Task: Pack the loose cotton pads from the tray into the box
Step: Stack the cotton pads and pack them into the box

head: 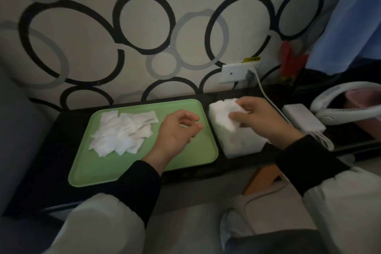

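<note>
A green tray (191, 154) lies on a dark shelf, with several loose white cotton pads (121, 131) heaped in its left half. Just right of the tray stands a white box (237, 142). My right hand (261, 118) is over the box's top and pinches a small bunch of cotton pads (226, 110) between thumb and fingers. My left hand (177, 130) hovers over the tray's right half with loosely curled fingers; it holds nothing that I can see.
A patterned wall rises right behind the shelf, with a socket plate (237, 72) and a white cable (266, 97). A white power adapter (302, 117) and a white neck-fan-shaped device (338, 113) lie right of the box. An orange-brown flat object (261, 179) lies below the shelf edge.
</note>
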`<state>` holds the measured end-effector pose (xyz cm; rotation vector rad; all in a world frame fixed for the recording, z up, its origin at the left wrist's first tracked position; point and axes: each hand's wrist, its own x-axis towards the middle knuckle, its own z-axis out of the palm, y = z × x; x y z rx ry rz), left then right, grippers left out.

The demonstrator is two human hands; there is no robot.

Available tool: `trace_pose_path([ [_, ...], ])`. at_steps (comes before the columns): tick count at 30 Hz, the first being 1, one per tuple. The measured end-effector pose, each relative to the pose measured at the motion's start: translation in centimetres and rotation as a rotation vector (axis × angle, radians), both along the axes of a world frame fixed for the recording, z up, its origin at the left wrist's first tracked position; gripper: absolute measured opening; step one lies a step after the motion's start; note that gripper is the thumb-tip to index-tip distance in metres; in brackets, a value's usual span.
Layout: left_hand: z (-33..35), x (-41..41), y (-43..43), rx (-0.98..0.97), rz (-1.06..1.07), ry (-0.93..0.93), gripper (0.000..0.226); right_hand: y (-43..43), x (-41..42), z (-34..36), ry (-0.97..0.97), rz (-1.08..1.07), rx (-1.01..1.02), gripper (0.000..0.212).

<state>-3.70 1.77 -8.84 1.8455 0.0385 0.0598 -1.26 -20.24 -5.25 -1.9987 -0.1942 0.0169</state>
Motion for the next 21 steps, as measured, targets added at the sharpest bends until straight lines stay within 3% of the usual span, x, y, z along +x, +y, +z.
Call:
trace_pose_path([
  [3, -0.8, 0.7, -3.0, 0.195, -0.046, -0.068, 0.023, -2.5, 0.2, -0.1, -0.038, -0.146, -0.028, 0.008],
  [9, -1.6, 2.2, -7.0, 0.532, -0.125, -0.044, 0.087, -2.9, -0.5, -1.3, 0.064, -0.108, 0.106, 0.018],
  [15, -2.1, 4.6, -7.5, 0.579, -0.207, 0.092, 0.120, -3.1, 0.0, -2.2, 0.007, 0.051, -0.103, 0.017],
  [21, -2.1, 6.8, -6.2, 0.533, -0.263, 0.113, 0.129, -2.4, 0.1, -2.6, -0.052, 0.169, -0.419, 0.012],
])
